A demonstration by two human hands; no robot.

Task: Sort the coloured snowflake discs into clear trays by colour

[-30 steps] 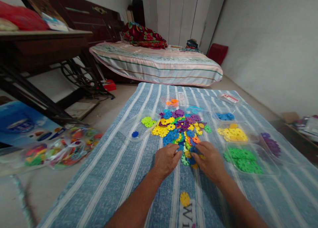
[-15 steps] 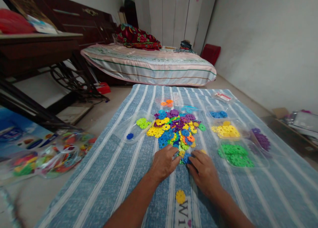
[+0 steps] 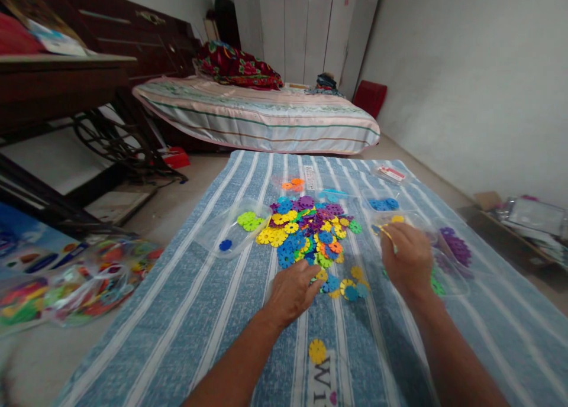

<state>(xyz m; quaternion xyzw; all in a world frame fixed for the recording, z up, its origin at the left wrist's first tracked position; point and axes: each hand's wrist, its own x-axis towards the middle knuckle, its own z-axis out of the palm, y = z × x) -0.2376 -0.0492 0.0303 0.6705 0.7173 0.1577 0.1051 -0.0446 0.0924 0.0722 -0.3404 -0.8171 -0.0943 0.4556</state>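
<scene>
A mixed heap of notched plastic discs [image 3: 306, 226] in yellow, blue, purple, green and orange lies on the striped cloth. At the heap's near edge is my left hand [image 3: 290, 291], its fingers curled with thumb and forefinger close together beside a yellow disc [image 3: 321, 275]. Whatever they hold, if anything, is hidden. My right hand [image 3: 409, 258] is over the clear tubs on the right, pinching a yellow disc [image 3: 387, 235]. It partly covers the tub of yellow discs [image 3: 398, 219] and the tub of green discs [image 3: 438, 286]. A few yellow and blue discs [image 3: 350, 290] lie loose between my hands.
On the left stands a clear tub [image 3: 208, 241] with lime discs and one dark blue disc. Tubs of blue discs [image 3: 384, 204] and purple discs [image 3: 455, 247] are on the right. A single yellow disc [image 3: 317, 351] lies near me. Beyond the table is a bed [image 3: 257, 117].
My right hand has moved from the heap's near edge to the right, over the tubs, with a yellow disc. Loose discs it covered now show. My left hand has hardly moved.
</scene>
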